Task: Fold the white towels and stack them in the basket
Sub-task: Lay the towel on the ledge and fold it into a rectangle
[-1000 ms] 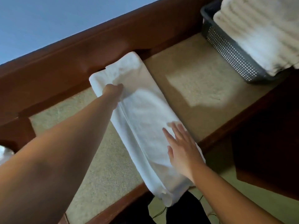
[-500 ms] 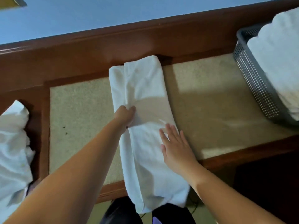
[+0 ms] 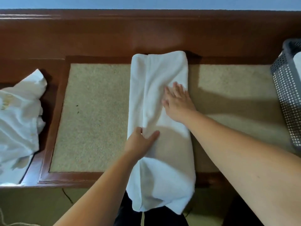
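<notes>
**Left hand slides down the folded towel**

Since half a second ago the left hand has drawn back toward the body along the long folded white towel, while the right hand has shifted further up it. Fingers of the left hand are curled, pinching a ridge of cloth at the fold. The right hand lies flat, fingers spread, pressing the towel. This towel lies lengthwise across the beige-topped wooden surface, its near end hanging over the edge. At right stands the grey perforated plastic basket; a crumpled white cloth pile lies left.
</notes>
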